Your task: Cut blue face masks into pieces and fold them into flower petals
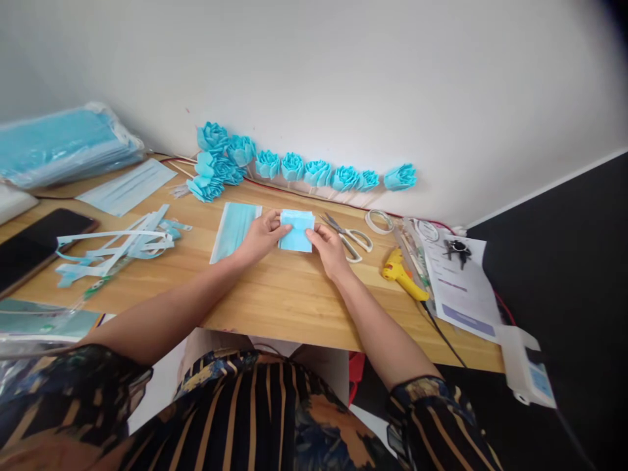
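Right now I'm watching both hands hold a small blue cloth (297,235) over the table (275,297). Call it the clock's centre, with twelve at the wall (314,78): the left hand (260,235) pinches its edge at nine, the right hand (328,248) pinches it at three, thumbs on the face. Further out at nine lie a face mask (231,235) and, past it, a heap of strips (130,248). Blue flowers (293,167) run along the wall from ten to two. Scissors (342,230) lie at three, near the right hand, a yellow glue gun (403,277) at four.
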Demonstrator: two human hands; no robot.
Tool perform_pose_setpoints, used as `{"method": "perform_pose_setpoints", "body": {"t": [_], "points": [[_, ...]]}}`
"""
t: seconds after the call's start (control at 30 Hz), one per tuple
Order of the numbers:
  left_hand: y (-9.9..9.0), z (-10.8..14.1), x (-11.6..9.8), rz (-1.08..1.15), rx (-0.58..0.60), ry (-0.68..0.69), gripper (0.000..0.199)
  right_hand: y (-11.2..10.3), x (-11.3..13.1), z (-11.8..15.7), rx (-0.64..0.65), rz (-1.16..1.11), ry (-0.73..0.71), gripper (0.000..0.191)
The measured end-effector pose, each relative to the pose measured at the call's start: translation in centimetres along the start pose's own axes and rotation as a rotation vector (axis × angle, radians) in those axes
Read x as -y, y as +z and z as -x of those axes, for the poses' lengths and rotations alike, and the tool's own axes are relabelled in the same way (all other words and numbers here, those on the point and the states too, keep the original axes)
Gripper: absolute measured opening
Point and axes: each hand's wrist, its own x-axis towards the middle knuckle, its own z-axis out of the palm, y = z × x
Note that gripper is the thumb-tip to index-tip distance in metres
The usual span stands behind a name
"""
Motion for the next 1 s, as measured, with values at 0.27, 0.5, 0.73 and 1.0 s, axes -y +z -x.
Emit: {"method": "perform_pose_setpoints", "body": {"t": [0.27, 0.5, 0.73, 1.0], "points": [[-0.3, 0.3, -1.9, 0.354, 0.079, -0.247, 0.05, -1.9, 3.6, -0.1, 0.113, 0.503, -0.436, 0.064], [0.1, 0.9, -2.3, 0.395, 0.158, -0.305, 0.051, -0.7, 7.0, 0.1, 0.238, 0.884, -0.715, 0.03], [-0.1, 0.3, -1.5, 0.222, 0.123, -0.161, 0.032, -0.3, 6.9, -0.2, 0.148, 0.827, -0.57, 0.012], [-0.2, 0.0, -1.3, -0.016, 0.182, 0.017, 0.051, -0.8, 6.5, 0.1, 0.13, 0.844, -0.349, 0.016]]}}
